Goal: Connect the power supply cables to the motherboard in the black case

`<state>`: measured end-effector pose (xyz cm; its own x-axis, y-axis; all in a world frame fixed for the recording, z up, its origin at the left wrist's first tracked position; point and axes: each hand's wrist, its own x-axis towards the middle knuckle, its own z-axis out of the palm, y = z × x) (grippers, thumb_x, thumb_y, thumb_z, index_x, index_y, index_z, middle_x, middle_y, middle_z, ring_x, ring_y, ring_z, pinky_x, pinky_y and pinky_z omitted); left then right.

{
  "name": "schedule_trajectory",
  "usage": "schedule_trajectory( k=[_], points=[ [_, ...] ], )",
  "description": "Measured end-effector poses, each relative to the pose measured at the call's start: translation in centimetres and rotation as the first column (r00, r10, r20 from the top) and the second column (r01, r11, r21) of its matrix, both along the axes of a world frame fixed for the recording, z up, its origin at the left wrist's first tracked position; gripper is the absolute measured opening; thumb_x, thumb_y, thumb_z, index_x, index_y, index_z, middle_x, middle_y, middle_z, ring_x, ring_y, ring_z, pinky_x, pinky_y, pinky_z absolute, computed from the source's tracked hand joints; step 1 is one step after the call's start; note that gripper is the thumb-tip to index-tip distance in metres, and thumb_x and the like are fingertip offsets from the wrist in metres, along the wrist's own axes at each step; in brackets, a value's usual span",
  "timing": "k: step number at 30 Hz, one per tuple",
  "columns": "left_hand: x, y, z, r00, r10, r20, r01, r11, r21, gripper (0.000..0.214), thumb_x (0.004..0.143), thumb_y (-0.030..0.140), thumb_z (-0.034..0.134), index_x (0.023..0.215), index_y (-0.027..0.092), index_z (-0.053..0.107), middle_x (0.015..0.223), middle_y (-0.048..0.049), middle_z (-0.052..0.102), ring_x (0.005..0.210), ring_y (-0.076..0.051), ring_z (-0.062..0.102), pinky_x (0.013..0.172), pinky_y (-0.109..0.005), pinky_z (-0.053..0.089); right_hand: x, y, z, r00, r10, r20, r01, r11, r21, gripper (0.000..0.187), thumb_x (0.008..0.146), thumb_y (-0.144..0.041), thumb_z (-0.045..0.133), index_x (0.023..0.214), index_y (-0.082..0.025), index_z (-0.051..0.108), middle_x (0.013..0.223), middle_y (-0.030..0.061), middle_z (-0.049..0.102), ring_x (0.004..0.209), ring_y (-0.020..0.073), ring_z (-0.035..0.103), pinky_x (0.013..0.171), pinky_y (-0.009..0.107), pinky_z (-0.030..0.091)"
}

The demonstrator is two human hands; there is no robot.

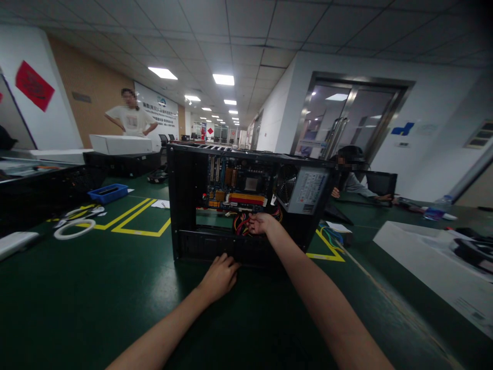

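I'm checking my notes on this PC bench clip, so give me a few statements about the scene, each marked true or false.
1. The right hand reaches into the open computer case at the coloured cables. True.
2. The left hand holds a screwdriver. False: it rests bare against the case's lower front edge.
3. The case's side panel is fitted. False: the side is open and the motherboard shows.
4. A blue tray lies on the green table left of the case. True.

Two bare forearms (316, 293), bare left hand (220, 275), bare right hand (262, 223)
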<state>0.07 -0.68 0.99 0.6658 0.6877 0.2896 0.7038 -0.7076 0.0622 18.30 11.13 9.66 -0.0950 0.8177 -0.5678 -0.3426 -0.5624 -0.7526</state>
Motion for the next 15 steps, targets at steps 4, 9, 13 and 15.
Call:
schedule_trajectory(
  k=[4, 9, 13, 15],
  points=[
    [0.02, -0.06, 0.19, 1.0, -0.005, -0.001, 0.005, 1.0, -0.004, 0.032, 0.079, 0.017, 0.047, 0.111, 0.021, 0.049, 0.095, -0.0052, 0.052, 0.092, -0.022, 0.042, 0.079, -0.036, 0.036, -0.02, 0.04, 0.06, 1.0, 0.02, 0.006, -0.02, 1.0, 0.008, 0.016, 0.085, -0.015, 0.033, 0.07, -0.018, 0.039, 0.058, -0.0011, 0.047, 0.048, 0.0103, 0.042, 0.048, 0.019, 0.026],
    [0.09, -0.13, 0.27, 1.0, 0.01, -0.011, -0.01, 1.0, -0.013, 0.032, 0.08, 0.016, 0.045, 0.11, 0.022, 0.049, 0.094, -0.0058, 0.052, 0.092, -0.022, 0.043, 0.08, -0.036, 0.036, -0.17, -0.46, 0.61, 0.999, 0.026, 0.031, -0.027, 1.0, 0.01, 0.018, 0.086, -0.016, 0.034, 0.069, -0.017, 0.039, 0.057, -0.001, 0.047, 0.048, 0.01, 0.042, 0.048, 0.019, 0.028],
    [0.05, -0.16, 0.24, 1.0, 0.003, -0.007, -0.003, 1.0, -0.014, 0.031, 0.08, 0.017, 0.045, 0.11, 0.022, 0.049, 0.094, -0.0059, 0.052, 0.092, -0.022, 0.043, 0.08, -0.036, 0.036, -0.28, -0.74, 0.91, 0.998, 0.016, 0.056, -0.016, 1.0, 0.001, 0.02, 0.086, -0.014, 0.032, 0.068, -0.017, 0.039, 0.056, -0.0012, 0.046, 0.047, 0.0092, 0.041, 0.047, 0.019, 0.028],
    [0.0, -0.15, 0.19, 1.0, 0.001, 0.0, -0.001, 1.0, -0.012, 0.03, 0.08, 0.017, 0.045, 0.11, 0.021, 0.049, 0.095, -0.0058, 0.052, 0.093, -0.021, 0.044, 0.081, -0.036, 0.036, -0.29, -0.77, 0.96, 0.999, 0.017, 0.05, -0.017, 1.0, 0.002, 0.02, 0.086, -0.014, 0.032, 0.068, -0.017, 0.039, 0.055, -0.0014, 0.046, 0.046, 0.0091, 0.041, 0.046, 0.019, 0.028]
  ],
)
